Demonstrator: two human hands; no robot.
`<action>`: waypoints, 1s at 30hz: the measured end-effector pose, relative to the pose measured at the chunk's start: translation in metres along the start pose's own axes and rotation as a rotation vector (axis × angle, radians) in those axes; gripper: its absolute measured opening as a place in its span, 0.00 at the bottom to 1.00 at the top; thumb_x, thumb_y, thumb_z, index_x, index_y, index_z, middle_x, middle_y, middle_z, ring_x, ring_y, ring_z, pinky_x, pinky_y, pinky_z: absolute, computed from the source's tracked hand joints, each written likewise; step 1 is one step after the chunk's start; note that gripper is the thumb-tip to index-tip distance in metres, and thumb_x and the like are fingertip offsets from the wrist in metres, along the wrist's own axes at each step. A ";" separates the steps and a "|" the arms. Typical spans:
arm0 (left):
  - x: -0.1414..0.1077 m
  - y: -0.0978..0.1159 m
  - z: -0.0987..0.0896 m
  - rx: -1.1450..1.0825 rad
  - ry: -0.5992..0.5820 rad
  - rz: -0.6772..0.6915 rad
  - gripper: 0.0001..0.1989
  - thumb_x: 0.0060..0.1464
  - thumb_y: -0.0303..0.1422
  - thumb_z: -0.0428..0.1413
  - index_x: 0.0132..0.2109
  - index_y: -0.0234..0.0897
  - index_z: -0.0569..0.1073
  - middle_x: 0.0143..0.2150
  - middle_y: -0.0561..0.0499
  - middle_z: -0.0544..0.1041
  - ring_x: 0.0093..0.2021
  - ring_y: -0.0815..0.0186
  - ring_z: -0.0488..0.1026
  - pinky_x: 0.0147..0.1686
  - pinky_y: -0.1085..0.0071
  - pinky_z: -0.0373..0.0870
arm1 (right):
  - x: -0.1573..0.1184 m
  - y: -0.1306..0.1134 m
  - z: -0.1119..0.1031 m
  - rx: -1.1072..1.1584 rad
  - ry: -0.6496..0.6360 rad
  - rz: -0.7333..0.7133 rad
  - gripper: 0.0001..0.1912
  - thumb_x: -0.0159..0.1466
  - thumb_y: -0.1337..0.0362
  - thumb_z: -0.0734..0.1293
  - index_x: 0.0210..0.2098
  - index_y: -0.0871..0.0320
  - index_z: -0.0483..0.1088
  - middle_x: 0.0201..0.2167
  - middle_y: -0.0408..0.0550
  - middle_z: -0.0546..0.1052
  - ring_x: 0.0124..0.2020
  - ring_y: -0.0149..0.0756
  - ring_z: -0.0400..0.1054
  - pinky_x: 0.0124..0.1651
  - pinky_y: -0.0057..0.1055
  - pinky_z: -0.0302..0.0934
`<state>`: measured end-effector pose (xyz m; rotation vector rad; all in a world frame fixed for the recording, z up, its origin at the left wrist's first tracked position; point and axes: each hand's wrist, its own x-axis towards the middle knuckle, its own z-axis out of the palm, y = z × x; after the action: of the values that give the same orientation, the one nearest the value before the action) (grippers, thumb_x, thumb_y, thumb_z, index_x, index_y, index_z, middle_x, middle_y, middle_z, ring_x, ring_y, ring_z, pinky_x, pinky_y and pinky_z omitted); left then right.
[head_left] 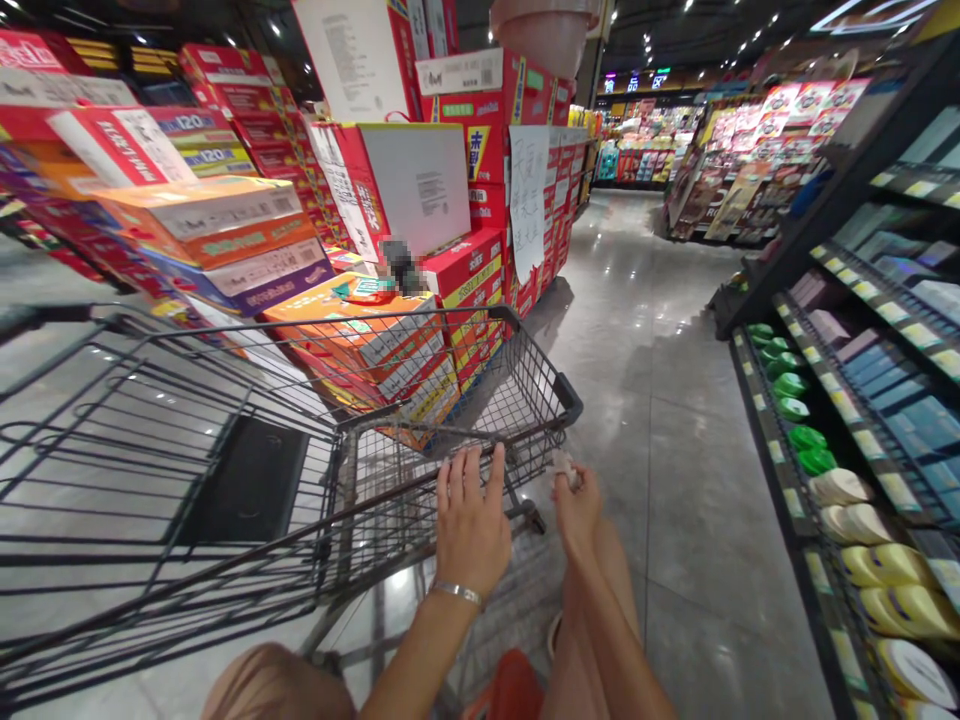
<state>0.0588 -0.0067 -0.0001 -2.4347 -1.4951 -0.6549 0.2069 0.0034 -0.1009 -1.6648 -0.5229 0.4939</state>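
Clock read from centre of view. Left hand (472, 525) at 6 o'clock, back of hand up, metallic band (459, 593) on its wrist. Fingers extended, slightly spread, over the near rail of the shopping cart (570, 398); nothing clasped. Cannot tell how firmly, or whether, the palm bears on the rail. Right hand (581, 510) at 5 o'clock, fingers pinched on a crumpled whitish scrap (564, 468), beside the cart's corner.

Cart spreads from 9 round to 4 o'clock, wire-sided, black panel (247, 480) at 8. Beyond its far rail, between 9 and 10, an orange carton (375, 340) tops a low stack. Red cartons (487, 100) piled higher from 11 to 1; handwritten sheet (529, 200) hangs at 1, on their side.

Shelving (862, 290) runs down the 3 to 4 o'clock side; green-topped goods (791, 387) in a row at 3. Grey shiny floor (622, 330) between shelving and cartons.
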 end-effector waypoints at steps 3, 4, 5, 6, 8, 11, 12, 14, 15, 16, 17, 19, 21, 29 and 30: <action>0.004 0.009 0.007 -0.018 0.019 0.003 0.36 0.46 0.25 0.53 0.64 0.34 0.58 0.62 0.38 0.62 0.64 0.52 0.54 0.64 0.48 0.48 | 0.005 -0.029 0.004 0.120 0.031 0.020 0.24 0.52 0.56 0.65 0.44 0.64 0.69 0.28 0.45 0.74 0.19 0.30 0.63 0.22 0.27 0.60; 0.005 0.012 0.011 -0.027 0.024 0.019 0.36 0.46 0.24 0.53 0.64 0.33 0.57 0.63 0.38 0.61 0.65 0.53 0.53 0.64 0.48 0.47 | 0.007 -0.037 0.007 0.146 0.013 0.030 0.23 0.52 0.56 0.64 0.43 0.64 0.70 0.27 0.44 0.74 0.19 0.30 0.63 0.22 0.27 0.60; 0.007 0.016 0.014 -0.035 0.031 0.033 0.36 0.45 0.24 0.53 0.64 0.32 0.57 0.64 0.38 0.60 0.66 0.53 0.52 0.65 0.48 0.46 | 0.009 -0.044 0.011 0.167 -0.017 0.035 0.21 0.51 0.56 0.64 0.41 0.63 0.70 0.25 0.43 0.73 0.19 0.30 0.62 0.21 0.27 0.59; 0.008 0.019 0.017 -0.038 0.041 0.037 0.36 0.45 0.24 0.53 0.64 0.32 0.57 0.64 0.38 0.60 0.66 0.53 0.52 0.65 0.48 0.45 | 0.010 -0.048 0.014 0.182 -0.047 0.037 0.19 0.51 0.56 0.64 0.38 0.63 0.71 0.23 0.42 0.71 0.18 0.30 0.62 0.21 0.26 0.59; 0.011 0.023 0.022 -0.034 0.070 0.021 0.35 0.46 0.25 0.53 0.63 0.31 0.58 0.63 0.37 0.61 0.65 0.52 0.52 0.64 0.47 0.46 | 0.010 -0.050 0.020 0.194 -0.100 0.022 0.14 0.52 0.57 0.64 0.31 0.62 0.71 0.19 0.40 0.69 0.18 0.30 0.62 0.21 0.26 0.58; 0.013 0.025 0.027 -0.026 0.091 0.006 0.35 0.46 0.25 0.53 0.64 0.29 0.58 0.61 0.36 0.63 0.63 0.51 0.55 0.64 0.47 0.47 | 0.009 -0.039 0.024 0.155 -0.128 -0.046 0.11 0.54 0.58 0.63 0.26 0.60 0.69 0.18 0.39 0.67 0.19 0.30 0.61 0.22 0.26 0.58; 0.013 0.024 0.027 -0.024 0.092 0.009 0.35 0.46 0.26 0.53 0.64 0.29 0.57 0.60 0.36 0.63 0.63 0.51 0.56 0.63 0.47 0.48 | 0.009 -0.033 0.024 0.123 -0.130 -0.077 0.10 0.55 0.59 0.62 0.26 0.59 0.69 0.18 0.39 0.67 0.19 0.30 0.61 0.23 0.27 0.58; 0.013 0.023 0.027 -0.021 0.093 0.014 0.36 0.46 0.26 0.53 0.64 0.29 0.57 0.60 0.36 0.63 0.62 0.50 0.56 0.63 0.47 0.48 | 0.010 -0.022 0.024 0.040 -0.129 -0.147 0.09 0.55 0.60 0.61 0.26 0.59 0.69 0.18 0.40 0.67 0.21 0.32 0.61 0.26 0.27 0.58; 0.012 0.023 0.027 -0.019 0.094 0.014 0.36 0.47 0.26 0.53 0.64 0.29 0.57 0.60 0.37 0.63 0.62 0.50 0.56 0.63 0.47 0.48 | 0.011 -0.017 0.023 -0.007 -0.127 -0.186 0.09 0.56 0.61 0.61 0.27 0.59 0.70 0.19 0.41 0.68 0.22 0.32 0.61 0.27 0.28 0.59; 0.012 0.023 0.026 -0.016 0.094 0.011 0.36 0.47 0.26 0.53 0.64 0.29 0.57 0.60 0.37 0.63 0.62 0.50 0.55 0.63 0.47 0.48 | 0.012 -0.013 0.022 -0.057 -0.125 -0.229 0.10 0.56 0.61 0.61 0.29 0.60 0.71 0.21 0.42 0.69 0.23 0.33 0.62 0.29 0.29 0.59; 0.012 0.023 0.026 -0.014 0.091 0.009 0.35 0.47 0.26 0.53 0.64 0.29 0.57 0.60 0.37 0.63 0.63 0.50 0.55 0.63 0.48 0.47 | 0.012 -0.011 0.021 -0.108 -0.121 -0.273 0.10 0.56 0.62 0.61 0.30 0.60 0.71 0.23 0.43 0.70 0.25 0.34 0.62 0.31 0.30 0.59; 0.011 0.023 0.025 -0.012 0.086 0.004 0.36 0.47 0.26 0.53 0.64 0.29 0.57 0.60 0.37 0.62 0.63 0.50 0.55 0.64 0.48 0.47 | 0.013 -0.009 0.019 -0.224 -0.109 -0.359 0.11 0.58 0.64 0.60 0.32 0.60 0.72 0.27 0.47 0.71 0.29 0.36 0.64 0.35 0.32 0.60; 0.011 0.023 0.025 -0.011 0.088 0.007 0.36 0.46 0.26 0.54 0.64 0.29 0.57 0.61 0.37 0.62 0.63 0.50 0.55 0.64 0.48 0.47 | 0.012 -0.011 0.017 -0.354 -0.109 -0.422 0.11 0.59 0.66 0.58 0.35 0.61 0.72 0.31 0.50 0.72 0.33 0.38 0.65 0.37 0.33 0.61; 0.010 0.020 0.023 -0.019 0.077 0.025 0.36 0.46 0.26 0.53 0.64 0.31 0.57 0.61 0.38 0.63 0.63 0.52 0.56 0.64 0.50 0.47 | 0.005 -0.027 0.010 -0.813 -0.214 -0.403 0.12 0.62 0.70 0.59 0.42 0.59 0.72 0.40 0.53 0.71 0.31 0.35 0.67 0.31 0.29 0.57; 0.009 0.019 0.022 -0.021 0.071 0.025 0.36 0.46 0.26 0.53 0.65 0.32 0.57 0.61 0.38 0.63 0.63 0.52 0.56 0.64 0.50 0.47 | 0.005 -0.028 0.009 -0.831 -0.214 -0.410 0.12 0.62 0.70 0.59 0.42 0.59 0.72 0.40 0.53 0.71 0.31 0.35 0.67 0.30 0.28 0.57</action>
<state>0.0854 0.0006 -0.0141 -2.4146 -1.4354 -0.7480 0.2034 0.0176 -0.0752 -2.2078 -1.3259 0.1410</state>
